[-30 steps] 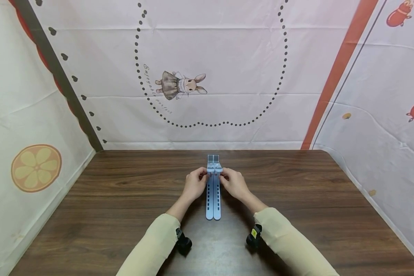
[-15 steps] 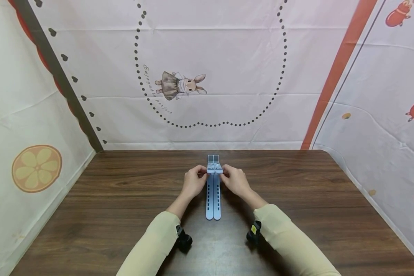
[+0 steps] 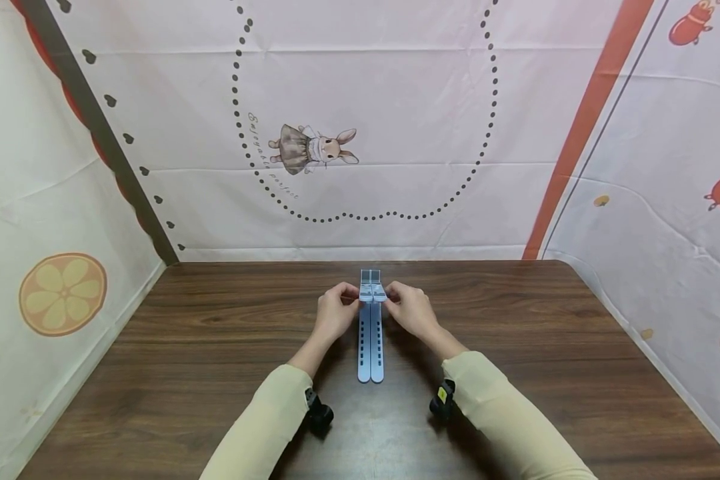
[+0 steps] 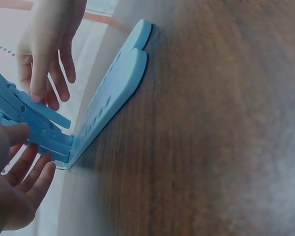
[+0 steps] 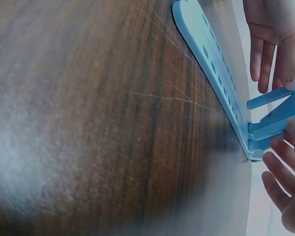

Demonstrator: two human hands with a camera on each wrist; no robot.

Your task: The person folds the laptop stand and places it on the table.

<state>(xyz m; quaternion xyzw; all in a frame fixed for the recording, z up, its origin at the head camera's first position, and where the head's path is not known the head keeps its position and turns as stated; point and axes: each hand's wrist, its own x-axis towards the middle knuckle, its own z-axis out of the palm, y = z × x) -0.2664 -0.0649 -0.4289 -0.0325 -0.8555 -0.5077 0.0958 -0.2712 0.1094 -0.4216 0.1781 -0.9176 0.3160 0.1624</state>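
A light blue folding laptop stand (image 3: pixel 365 343) stands mid-table, its two slotted legs lying side by side and pointing toward me. At the far end its hinged upper arms (image 4: pixel 37 125) slant up from the legs. My left hand (image 3: pixel 336 315) pinches the left upper arm between thumb and fingers; the other fingers are spread beneath it in the left wrist view. On the opposite side my right hand (image 3: pixel 413 312) pinches the right upper arm, its lower fingers loosely extended in the right wrist view. Part of each grip is hidden behind the arms in the head view.
The stand is on a dark wood-grain table (image 3: pixel 216 320), near its back edge. Behind it hangs a white printed cloth (image 3: pixel 396 133), with more cloth at both sides. Black wrist cameras (image 3: pixel 319 417) are strapped over the cream sleeves (image 3: pixel 264 420).
Both hands have shifted slightly upward and farther from me along the stand's upper arms, still holding them. The front edge of the upper part sits a touch nearer; the slotted legs stay put.
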